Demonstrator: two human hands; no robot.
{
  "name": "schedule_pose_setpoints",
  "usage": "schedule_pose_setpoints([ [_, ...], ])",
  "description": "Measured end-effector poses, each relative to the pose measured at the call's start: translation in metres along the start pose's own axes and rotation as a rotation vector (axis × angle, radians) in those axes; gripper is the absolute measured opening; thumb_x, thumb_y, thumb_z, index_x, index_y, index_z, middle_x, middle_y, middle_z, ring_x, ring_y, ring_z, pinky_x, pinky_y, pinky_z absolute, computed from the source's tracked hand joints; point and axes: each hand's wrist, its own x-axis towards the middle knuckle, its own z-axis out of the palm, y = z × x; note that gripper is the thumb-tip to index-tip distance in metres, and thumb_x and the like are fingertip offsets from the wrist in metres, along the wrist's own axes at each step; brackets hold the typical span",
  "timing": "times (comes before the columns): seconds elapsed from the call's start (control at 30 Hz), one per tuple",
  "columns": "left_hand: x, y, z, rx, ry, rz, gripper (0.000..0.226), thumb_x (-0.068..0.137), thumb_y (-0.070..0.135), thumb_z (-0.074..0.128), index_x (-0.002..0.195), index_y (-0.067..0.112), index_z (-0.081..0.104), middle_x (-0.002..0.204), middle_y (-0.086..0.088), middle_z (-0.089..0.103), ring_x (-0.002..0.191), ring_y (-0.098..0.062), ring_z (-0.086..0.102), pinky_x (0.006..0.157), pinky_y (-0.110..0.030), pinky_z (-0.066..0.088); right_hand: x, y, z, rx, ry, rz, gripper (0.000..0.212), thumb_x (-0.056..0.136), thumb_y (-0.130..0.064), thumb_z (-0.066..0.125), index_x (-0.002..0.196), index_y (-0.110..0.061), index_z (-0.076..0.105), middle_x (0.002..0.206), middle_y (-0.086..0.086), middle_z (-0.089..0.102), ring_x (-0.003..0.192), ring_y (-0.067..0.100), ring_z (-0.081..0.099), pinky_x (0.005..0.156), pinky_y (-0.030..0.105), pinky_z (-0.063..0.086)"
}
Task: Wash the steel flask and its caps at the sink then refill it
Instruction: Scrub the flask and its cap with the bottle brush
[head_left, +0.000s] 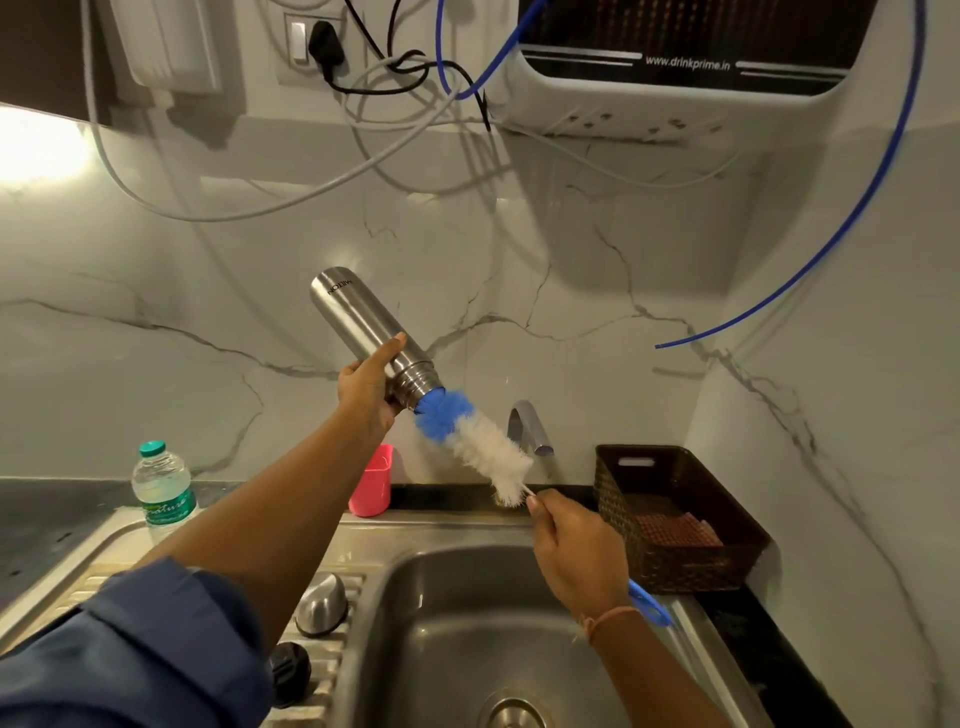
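Over the sink (441, 525), a left hand (369, 389) grips the steel flask (358, 317) near its neck, long axis slanted: base up-left, mouth down-right. The bottle brush (478, 441) has its blue tip hidden inside the mouth, and the right hand (576, 551) wraps round most of the handle. A steel cap (322, 605) and a sleeve-clipped black cap (289, 670) sit on the sink's left drainboard.

A bottle brush (483, 447) sits in the mouth of the steel flask (358, 317) above the basin (457, 613). Both caps (322, 605) lie on the drainboard (98, 558), left. Along the back edge, left to right: water bottle (162, 488), cup (371, 480), tap (530, 428), basket (675, 566).
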Motion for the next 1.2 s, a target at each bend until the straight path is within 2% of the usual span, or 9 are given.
schedule_pose_setpoints([
  [0.1,0.001,0.002,-0.002,0.000,-0.015,0.001,0.073,0.067,0.016,0.085,0.127,0.009,0.044,0.117,-0.015,0.061,0.092,-0.030,0.068,0.073,-0.047,0.059,0.008,-0.003,-0.008,0.614,-0.324,0.287,0.027,0.097,-0.024,0.049,0.079,-0.011,0.065,0.059,-0.003,0.056,0.055,0.012,0.051,0.051,0.018,0.039],
  [0.17,0.001,0.001,-0.002,0.017,-0.025,0.009,0.073,0.068,0.017,0.084,0.128,0.009,0.045,0.114,-0.013,0.061,0.092,-0.029,0.068,0.070,-0.044,0.059,0.007,-0.001,-0.012,0.925,-0.496,0.451,0.029,0.097,-0.020,0.047,0.076,-0.007,0.062,0.050,-0.003,0.043,0.043,0.008,0.036,0.040,0.017,0.028],
  [0.4,0.003,-0.010,-0.004,0.023,-0.012,0.012,0.064,0.073,0.015,0.080,0.124,0.012,0.041,0.109,-0.010,0.057,0.094,-0.028,0.065,0.082,-0.047,0.056,0.001,0.010,-0.013,1.218,-0.795,0.626,0.034,0.098,-0.027,0.040,0.082,-0.007,0.062,0.053,0.000,0.036,0.039,0.007,0.024,0.035,0.018,0.020],
  [0.5,0.004,-0.011,-0.003,0.009,0.022,0.026,0.064,0.074,0.015,0.080,0.123,0.014,0.040,0.109,-0.010,0.056,0.094,-0.026,0.064,0.085,-0.048,0.055,0.001,0.002,-0.009,0.996,-0.625,0.538,0.031,0.098,-0.028,0.043,0.099,-0.006,0.065,0.058,0.002,0.053,0.042,0.007,0.033,0.039,0.017,0.026],
  [0.67,0.002,-0.010,0.000,0.036,0.049,0.068,0.065,0.072,0.013,0.081,0.121,0.014,0.040,0.109,-0.009,0.058,0.091,-0.025,0.065,0.084,-0.047,0.056,-0.002,-0.007,0.007,-0.086,-0.139,0.102,0.038,0.091,-0.038,0.057,0.124,-0.019,0.051,0.107,-0.001,0.062,0.090,0.012,0.061,0.074,0.022,0.048],
  [0.8,0.001,-0.005,0.004,0.008,0.052,0.041,0.066,0.071,0.015,0.082,0.122,0.012,0.040,0.106,-0.010,0.059,0.089,-0.026,0.066,0.082,-0.048,0.056,-0.006,-0.009,0.005,-0.279,0.120,-0.138,0.025,0.062,-0.011,0.083,0.079,-0.015,0.066,0.060,-0.002,0.058,0.041,0.010,0.051,0.037,0.013,0.031],
  [0.9,0.001,-0.002,0.003,-0.011,0.054,0.019,0.065,0.071,0.015,0.082,0.122,0.011,0.042,0.109,-0.012,0.060,0.087,-0.028,0.067,0.077,-0.047,0.058,-0.003,-0.008,-0.003,-0.028,0.053,-0.042,0.006,0.090,-0.021,0.060,0.087,-0.018,0.063,0.067,-0.007,0.057,0.049,0.007,0.048,0.043,0.009,0.024],
  [1.1,0.002,-0.004,-0.001,-0.015,0.019,0.013,0.071,0.070,0.018,0.083,0.127,0.010,0.041,0.114,-0.014,0.059,0.092,-0.028,0.067,0.074,-0.044,0.059,0.001,0.001,-0.005,0.972,-0.473,0.452,0.032,0.098,-0.020,0.044,0.071,-0.010,0.058,0.052,-0.003,0.041,0.045,0.009,0.033,0.039,0.016,0.026],
  [1.2,0.001,-0.010,0.000,0.000,0.027,0.031,0.067,0.073,0.018,0.081,0.125,0.011,0.039,0.105,-0.010,0.057,0.088,-0.025,0.065,0.079,-0.044,0.058,-0.002,-0.001,-0.004,1.005,-0.552,0.531,0.034,0.100,-0.023,0.041,0.075,-0.009,0.059,0.050,-0.002,0.041,0.042,0.009,0.029,0.038,0.018,0.023],
])
